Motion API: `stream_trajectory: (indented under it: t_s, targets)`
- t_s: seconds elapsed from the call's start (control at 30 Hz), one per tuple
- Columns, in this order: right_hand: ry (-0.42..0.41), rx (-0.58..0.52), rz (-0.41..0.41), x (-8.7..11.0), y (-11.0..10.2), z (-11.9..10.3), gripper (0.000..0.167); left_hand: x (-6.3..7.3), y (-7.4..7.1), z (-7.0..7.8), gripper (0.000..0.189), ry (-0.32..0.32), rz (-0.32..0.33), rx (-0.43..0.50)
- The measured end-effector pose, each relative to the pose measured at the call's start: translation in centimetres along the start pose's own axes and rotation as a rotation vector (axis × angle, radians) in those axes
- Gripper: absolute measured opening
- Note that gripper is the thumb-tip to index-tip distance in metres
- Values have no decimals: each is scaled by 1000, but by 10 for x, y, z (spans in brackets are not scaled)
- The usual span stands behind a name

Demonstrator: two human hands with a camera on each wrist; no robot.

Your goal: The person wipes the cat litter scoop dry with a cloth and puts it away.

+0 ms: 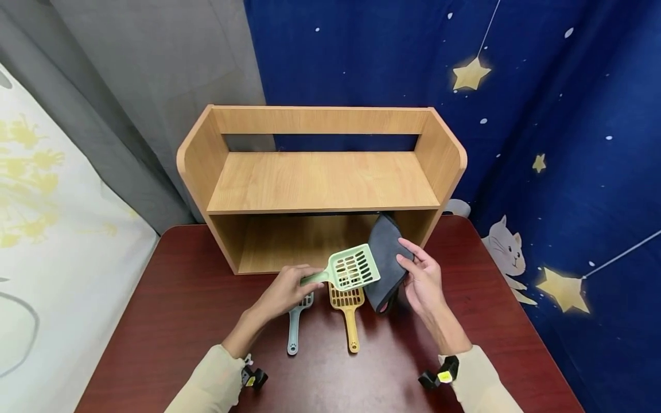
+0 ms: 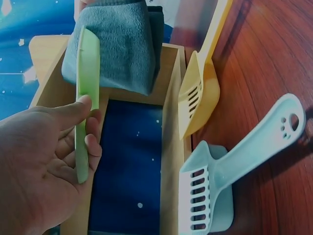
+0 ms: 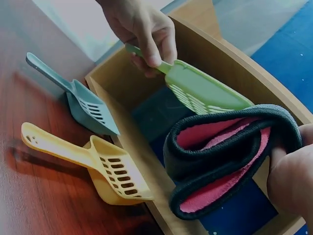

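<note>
A green slotted litter scoop (image 1: 353, 268) is gripped by its handle in my left hand (image 1: 289, 289), thumb and fingers round it. My right hand (image 1: 424, 281) pinches a folded dark grey cloth (image 1: 386, 258), whose pink inner side shows in the right wrist view. The scoop's front edge lies against or very close to the cloth; touching is hard to tell. Beneath them on the table are a yellow litter scoop (image 1: 350, 315) and a blue-grey litter scoop (image 1: 294, 324), their handles toward me and their heads near the shelf's front edge.
A two-tier wooden shelf (image 1: 322, 180) stands at the back of the dark red table (image 1: 196, 332). Behind it hang a grey curtain (image 1: 170, 63) and a blue star-patterned curtain (image 1: 361, 57). White patterned fabric (image 1: 57, 229) is at the left.
</note>
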State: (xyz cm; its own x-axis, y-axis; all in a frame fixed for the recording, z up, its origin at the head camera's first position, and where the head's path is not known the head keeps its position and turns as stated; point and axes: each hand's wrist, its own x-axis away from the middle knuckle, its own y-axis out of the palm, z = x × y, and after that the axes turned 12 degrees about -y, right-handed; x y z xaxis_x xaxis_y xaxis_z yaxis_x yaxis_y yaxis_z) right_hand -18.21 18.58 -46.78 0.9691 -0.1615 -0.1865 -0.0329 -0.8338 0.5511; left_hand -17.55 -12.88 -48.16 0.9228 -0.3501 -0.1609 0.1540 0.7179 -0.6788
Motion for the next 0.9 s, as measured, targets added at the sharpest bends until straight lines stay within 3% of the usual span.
stream_trajectory:
  t_s: [0.3,0.63,0.9]
  targets:
    - [-57,138,-29,8,-11,-8,41,1,-8,-3,34,-40,29,-26]
    - [-319,391,-113,21,-8,-9,36,-3,-20,-2,31,-57,71,-43]
    - [-494,468,-198,41,14,12,34,-11,-13,10,32,-42,80,-27]
